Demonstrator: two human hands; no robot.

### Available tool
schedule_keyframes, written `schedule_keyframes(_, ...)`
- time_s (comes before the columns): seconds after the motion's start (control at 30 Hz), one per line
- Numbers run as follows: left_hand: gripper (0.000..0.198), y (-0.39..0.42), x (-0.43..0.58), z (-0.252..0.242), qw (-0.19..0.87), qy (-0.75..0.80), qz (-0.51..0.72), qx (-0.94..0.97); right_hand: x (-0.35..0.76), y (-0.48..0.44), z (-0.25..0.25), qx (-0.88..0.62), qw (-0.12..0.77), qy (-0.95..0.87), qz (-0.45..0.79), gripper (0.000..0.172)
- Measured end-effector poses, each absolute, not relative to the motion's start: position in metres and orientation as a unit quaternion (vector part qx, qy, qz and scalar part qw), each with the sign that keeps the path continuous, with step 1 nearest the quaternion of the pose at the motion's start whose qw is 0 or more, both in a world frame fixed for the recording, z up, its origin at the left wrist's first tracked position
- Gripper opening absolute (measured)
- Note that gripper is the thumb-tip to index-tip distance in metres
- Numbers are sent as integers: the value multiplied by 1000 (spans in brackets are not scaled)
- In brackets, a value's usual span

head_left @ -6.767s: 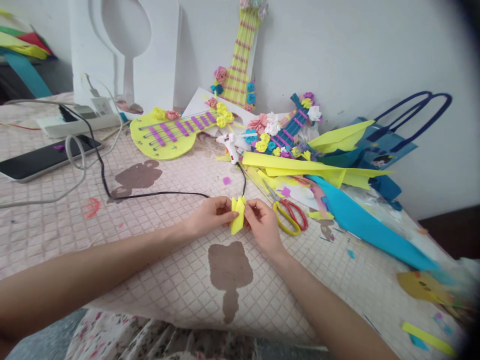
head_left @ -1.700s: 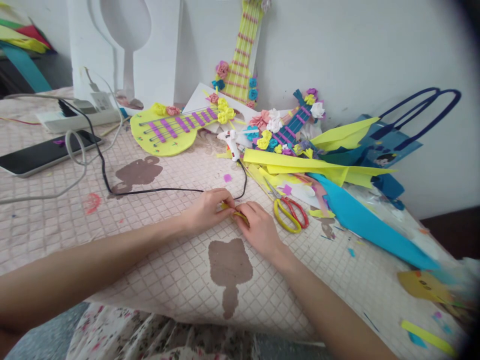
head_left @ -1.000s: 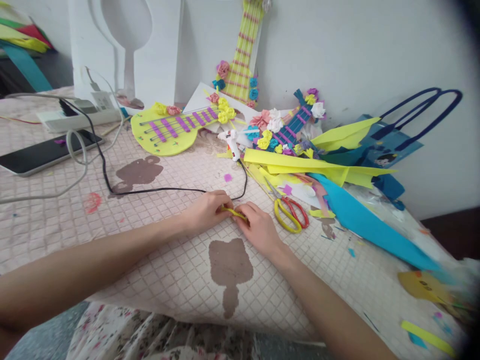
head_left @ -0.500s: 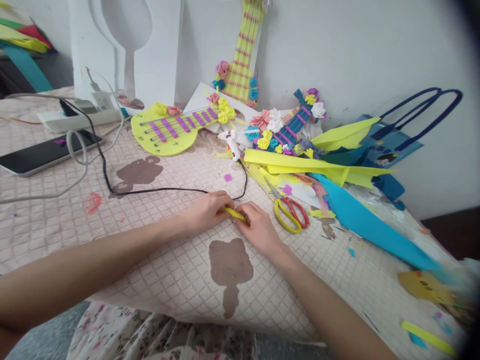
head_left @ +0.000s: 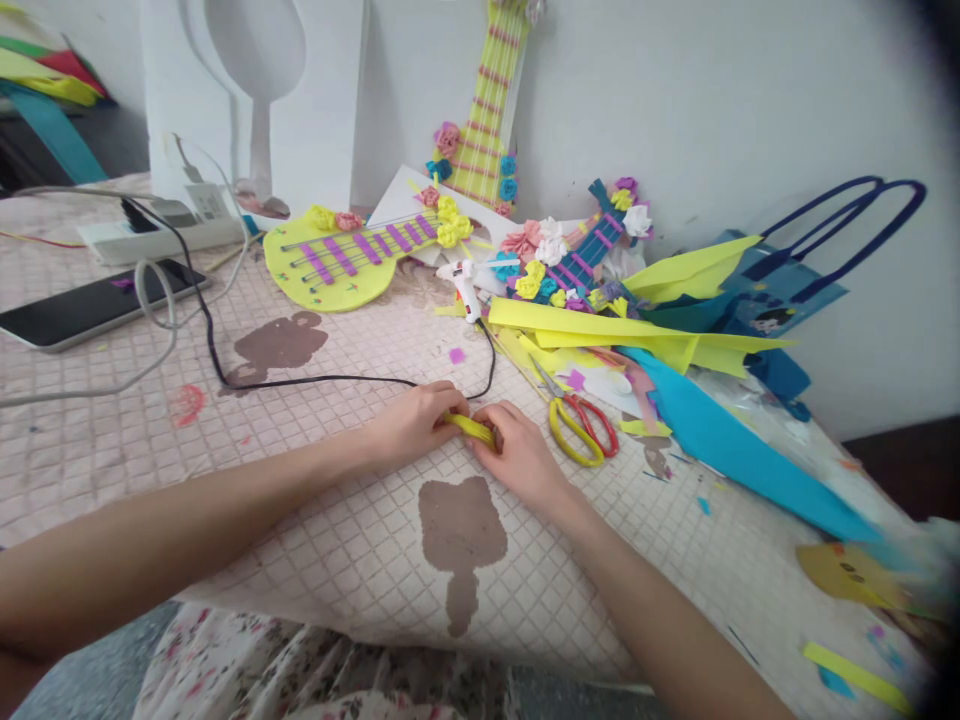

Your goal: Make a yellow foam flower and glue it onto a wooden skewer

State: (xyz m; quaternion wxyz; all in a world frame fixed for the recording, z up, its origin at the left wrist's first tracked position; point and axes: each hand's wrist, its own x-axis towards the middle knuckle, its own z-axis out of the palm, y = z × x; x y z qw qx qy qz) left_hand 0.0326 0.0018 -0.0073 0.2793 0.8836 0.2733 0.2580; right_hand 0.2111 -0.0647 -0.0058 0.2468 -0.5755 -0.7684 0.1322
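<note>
A small folded yellow foam piece lies low on the pink quilted tablecloth. My left hand pinches its left end with curled fingers. From the right, my right hand closes on the other end, fingers pressed down on it. Both hands rest on the cloth, touching each other over the piece. Most of the foam is hidden under my fingers.
Scissors with yellow and red handles lie just right of my right hand. A white glue gun with a black cord sits behind. Foam guitars, yellow and blue foam sheets, a blue bag, a phone and a power strip surround.
Several seconds ago I held the yellow foam upright above the cloth; it is now pressed flat and low between both hands. Over the last second the hands barely shift.
</note>
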Motion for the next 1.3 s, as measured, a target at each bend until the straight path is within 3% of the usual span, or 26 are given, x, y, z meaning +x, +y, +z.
schedule_keyframes(0.27, 11, 4, 34, -11, 270, 267, 275, 883, 211, -64, -7, -564, 268, -771, 127, 5)
schedule_keyframes(0.57, 13, 5, 34, -12, 275, 272, 269, 882, 212, -65, 0, -578, 246, -759, 170, 18)
schedule_keyframes(0.93, 12, 5, 34, -13, 270, 267, 272, 884, 215, -66, -1, -573, 244, -766, 158, 12)
schedule_keyframes(1.1, 11, 5, 34, -13, 264, 273, 273, 884, 206, -74, 2, -587, 153, -792, 66, 43)
schedule_keyframes(1.3, 13, 4, 35, -13, 272, 278, 266, 882, 196, -76, 1, -607, 24, -794, -3, 47)
